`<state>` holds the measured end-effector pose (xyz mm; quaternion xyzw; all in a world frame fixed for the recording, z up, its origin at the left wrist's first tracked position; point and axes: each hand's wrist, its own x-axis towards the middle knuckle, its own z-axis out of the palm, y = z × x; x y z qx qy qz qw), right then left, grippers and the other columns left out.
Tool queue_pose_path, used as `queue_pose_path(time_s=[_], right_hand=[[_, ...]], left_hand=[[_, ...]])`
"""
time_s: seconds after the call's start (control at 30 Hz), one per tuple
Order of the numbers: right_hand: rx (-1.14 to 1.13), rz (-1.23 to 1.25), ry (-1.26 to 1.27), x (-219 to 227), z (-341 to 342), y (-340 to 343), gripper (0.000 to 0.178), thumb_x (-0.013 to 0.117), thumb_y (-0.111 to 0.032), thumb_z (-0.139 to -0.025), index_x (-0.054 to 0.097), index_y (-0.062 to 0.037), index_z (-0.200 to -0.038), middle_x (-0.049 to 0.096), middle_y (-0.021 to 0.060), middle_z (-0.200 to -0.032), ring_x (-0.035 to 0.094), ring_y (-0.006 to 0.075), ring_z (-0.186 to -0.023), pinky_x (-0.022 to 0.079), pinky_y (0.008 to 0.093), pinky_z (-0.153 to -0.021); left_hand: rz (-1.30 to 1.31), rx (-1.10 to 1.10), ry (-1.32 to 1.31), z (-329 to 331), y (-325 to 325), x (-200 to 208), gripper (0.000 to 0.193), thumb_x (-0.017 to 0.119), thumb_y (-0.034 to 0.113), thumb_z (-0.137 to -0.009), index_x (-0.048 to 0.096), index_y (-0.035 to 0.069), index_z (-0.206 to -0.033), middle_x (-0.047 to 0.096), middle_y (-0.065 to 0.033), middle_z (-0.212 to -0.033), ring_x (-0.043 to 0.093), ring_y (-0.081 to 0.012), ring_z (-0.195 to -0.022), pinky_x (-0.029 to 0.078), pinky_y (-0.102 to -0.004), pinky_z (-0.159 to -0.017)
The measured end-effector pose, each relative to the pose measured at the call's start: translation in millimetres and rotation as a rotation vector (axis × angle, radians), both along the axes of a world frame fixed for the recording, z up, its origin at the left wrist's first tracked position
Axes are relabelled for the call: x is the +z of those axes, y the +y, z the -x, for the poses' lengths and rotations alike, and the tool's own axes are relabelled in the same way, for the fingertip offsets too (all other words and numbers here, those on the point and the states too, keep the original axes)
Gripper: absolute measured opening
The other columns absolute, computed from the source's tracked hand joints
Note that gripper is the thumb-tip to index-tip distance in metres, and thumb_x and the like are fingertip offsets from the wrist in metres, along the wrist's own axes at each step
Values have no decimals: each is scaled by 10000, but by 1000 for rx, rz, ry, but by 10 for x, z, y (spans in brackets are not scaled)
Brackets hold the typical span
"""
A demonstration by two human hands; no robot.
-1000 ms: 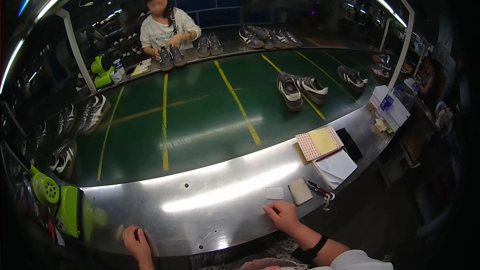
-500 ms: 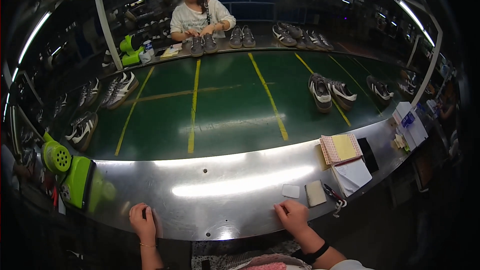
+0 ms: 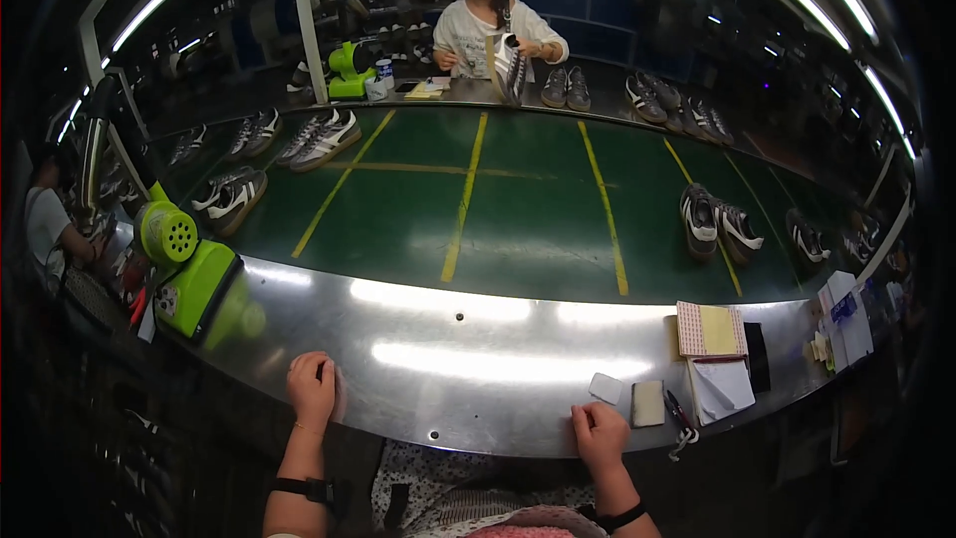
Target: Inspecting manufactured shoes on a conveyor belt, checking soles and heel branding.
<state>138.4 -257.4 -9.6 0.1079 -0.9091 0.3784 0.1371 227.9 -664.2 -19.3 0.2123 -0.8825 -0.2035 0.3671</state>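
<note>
Both my hands rest on the near edge of a shiny metal worktop (image 3: 478,403). My left hand (image 3: 312,394) lies toward the left with its fingers curled into a loose fist; a dark gap shows beside the thumb, and I see nothing held. To the right, my right hand (image 3: 600,433) is also closed in a fist, thumb along the side, with no object visible in it. Just beyond it lies a small white card (image 3: 604,388). A cream rectangular block (image 3: 648,404) sits to its right, beside a dark pen-like tool (image 3: 680,411).
A green belt (image 3: 528,209) with yellow lines crosses beyond the worktop, carrying grey-and-white sneakers (image 3: 700,224). A bright green device (image 3: 194,284) stands at left. Notepads (image 3: 719,389) lie at right. Opposite, a person (image 3: 488,30) holds up a sneaker (image 3: 508,68).
My view has swung, so the scene sits farther right in it. The person opposite has lifted a sneaker off the far ledge. Both my hands stay closed at the worktop's edge.
</note>
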Motion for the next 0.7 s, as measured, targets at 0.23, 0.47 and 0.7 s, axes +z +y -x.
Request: queue_pose_path(time_s=[0.23,0.47,0.7], right_hand=[[-17,45,27,-22,-27,-52,210,654,-195,-779,598,-29,-665,555,109,-597,559,261,-548,424,347,-509],[37,-26,34,-10,-36,-49,181,649,-214,-776,621,-59,-687,585,87,-634,578,263,-568,440,358,-513],[13,-28,44,1,-33,-77,186,648,-223,-782,622,-72,-677,595,76,-636,586,255,-562,441,351,-498]], left_hand=[[43,-19,-21,-14,-59,-17,70,615,86,-743,621,30,-785,642,-102,-902,580,-293,-903,429,-384,-832],[30,4,-58,-12,-40,-8,70,598,78,-766,616,15,-790,637,-115,-930,574,-291,-929,426,-389,-846],[19,-6,-36,-4,-65,6,66,587,55,-776,602,-8,-788,626,-124,-916,569,-296,-906,436,-385,-834]])
